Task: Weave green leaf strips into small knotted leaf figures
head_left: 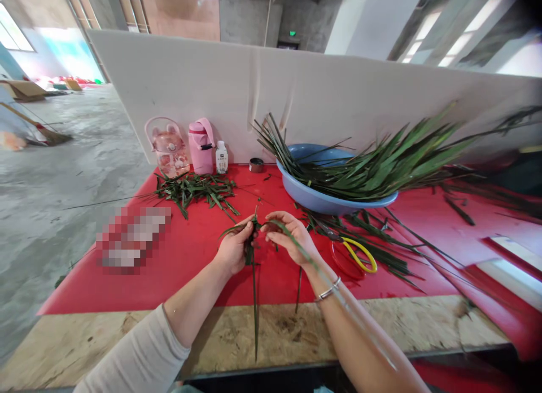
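Green leaf strips (253, 235) sit pinched between both hands over the red cloth (190, 257); the left hand (234, 249) is closed on the folded part, and the right hand (288, 236) pinches a strip just beside it, fingers narrow; one long strip (255, 308) hangs down toward 6 o'clock, past the cloth and over the bare wood board (296, 331).

At 1 o'clock from the hands stands a blue bowl (315, 198) full of long leaves (381, 167); at 3 o'clock lie scissors with yellow and red handles (358, 254) among loose leaves; at 10 o'clock is a pile of cut bits (197, 188); behind it, near the white wall board, stand a pink cup (169, 147), a pink flask (202, 146) and a small bottle (221, 157).

I think the fold could slip open if a pinch goes loose; the thin strip could tear if pulled too hard; the hanging end might catch on the board's edge.
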`<state>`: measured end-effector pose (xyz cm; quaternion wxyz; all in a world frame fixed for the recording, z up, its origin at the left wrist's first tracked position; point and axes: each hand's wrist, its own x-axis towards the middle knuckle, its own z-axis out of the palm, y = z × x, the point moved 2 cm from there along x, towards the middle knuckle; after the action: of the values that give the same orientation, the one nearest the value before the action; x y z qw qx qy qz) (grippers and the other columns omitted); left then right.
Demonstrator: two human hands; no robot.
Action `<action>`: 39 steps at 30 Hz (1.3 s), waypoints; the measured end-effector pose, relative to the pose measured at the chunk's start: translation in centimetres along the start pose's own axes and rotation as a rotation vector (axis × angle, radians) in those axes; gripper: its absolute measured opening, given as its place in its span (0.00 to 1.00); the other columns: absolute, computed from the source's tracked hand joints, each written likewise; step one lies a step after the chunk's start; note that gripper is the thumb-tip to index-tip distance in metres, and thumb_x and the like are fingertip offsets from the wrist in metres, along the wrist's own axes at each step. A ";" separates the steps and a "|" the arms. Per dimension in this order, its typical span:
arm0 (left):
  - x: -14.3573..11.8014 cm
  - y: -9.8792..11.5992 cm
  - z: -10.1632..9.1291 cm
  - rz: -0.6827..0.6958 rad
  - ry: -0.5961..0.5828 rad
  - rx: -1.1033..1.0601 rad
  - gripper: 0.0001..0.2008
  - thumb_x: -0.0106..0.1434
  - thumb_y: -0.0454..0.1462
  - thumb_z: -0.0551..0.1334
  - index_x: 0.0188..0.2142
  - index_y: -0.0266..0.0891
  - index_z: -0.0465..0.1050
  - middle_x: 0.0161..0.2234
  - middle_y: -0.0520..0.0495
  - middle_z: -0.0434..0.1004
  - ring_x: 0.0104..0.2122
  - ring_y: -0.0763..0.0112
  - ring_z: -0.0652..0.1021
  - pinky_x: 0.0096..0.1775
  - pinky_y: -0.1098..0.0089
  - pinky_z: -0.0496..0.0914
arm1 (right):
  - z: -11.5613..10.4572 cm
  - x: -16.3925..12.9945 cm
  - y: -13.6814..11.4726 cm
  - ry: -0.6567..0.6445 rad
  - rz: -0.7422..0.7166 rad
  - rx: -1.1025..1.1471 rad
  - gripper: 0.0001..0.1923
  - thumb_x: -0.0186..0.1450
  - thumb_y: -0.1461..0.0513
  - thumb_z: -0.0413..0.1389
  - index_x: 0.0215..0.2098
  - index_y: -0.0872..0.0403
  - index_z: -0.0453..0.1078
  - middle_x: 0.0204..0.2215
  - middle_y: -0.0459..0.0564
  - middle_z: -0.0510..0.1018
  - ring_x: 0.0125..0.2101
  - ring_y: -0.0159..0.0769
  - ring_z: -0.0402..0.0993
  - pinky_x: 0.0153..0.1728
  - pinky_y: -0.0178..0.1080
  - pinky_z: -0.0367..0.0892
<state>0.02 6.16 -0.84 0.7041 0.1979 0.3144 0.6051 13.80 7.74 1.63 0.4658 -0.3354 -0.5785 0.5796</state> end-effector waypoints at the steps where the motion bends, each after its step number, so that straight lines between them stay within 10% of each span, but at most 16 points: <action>1: 0.0 0.0 0.0 0.002 0.004 0.003 0.19 0.45 0.36 0.70 0.38 0.34 0.73 0.25 0.51 0.68 0.23 0.80 0.68 0.20 0.81 0.60 | 0.0 0.0 0.1 0.045 -0.057 -0.107 0.16 0.51 0.63 0.61 0.39 0.52 0.68 0.29 0.47 0.77 0.29 0.33 0.72 0.29 0.34 0.66; 10: 0.1 -0.8 -0.2 0.015 0.033 0.166 0.20 0.41 0.41 0.72 0.35 0.35 0.76 0.24 0.50 0.70 0.22 0.80 0.67 0.20 0.80 0.60 | 0.1 0.2 -0.1 0.094 -0.390 -0.537 0.04 0.59 0.63 0.56 0.30 0.54 0.74 0.28 0.50 0.76 0.30 0.35 0.73 0.34 0.36 0.67; 21: -0.7 -0.3 0.0 0.241 -0.021 0.744 0.15 0.53 0.43 0.63 0.38 0.39 0.77 0.23 0.49 0.75 0.21 0.74 0.70 0.23 0.75 0.62 | 0.0 0.9 2.0 0.223 -0.013 -0.081 0.13 0.48 0.58 0.64 0.28 0.55 0.68 0.21 0.43 0.73 0.22 0.30 0.69 0.26 0.34 0.67; 39: -0.1 -0.5 -0.3 0.113 0.191 0.399 0.13 0.48 0.39 0.65 0.34 0.36 0.78 0.25 0.49 0.77 0.18 0.79 0.67 0.22 0.77 0.62 | 0.5 0.5 1.5 0.140 -0.073 -0.188 0.08 0.54 0.63 0.57 0.32 0.54 0.65 0.25 0.44 0.70 0.25 0.28 0.67 0.27 0.33 0.63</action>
<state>0.15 5.95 -1.38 0.5830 0.2922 0.4815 0.5856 12.94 8.16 0.29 0.4921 -0.3961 -0.6082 0.4806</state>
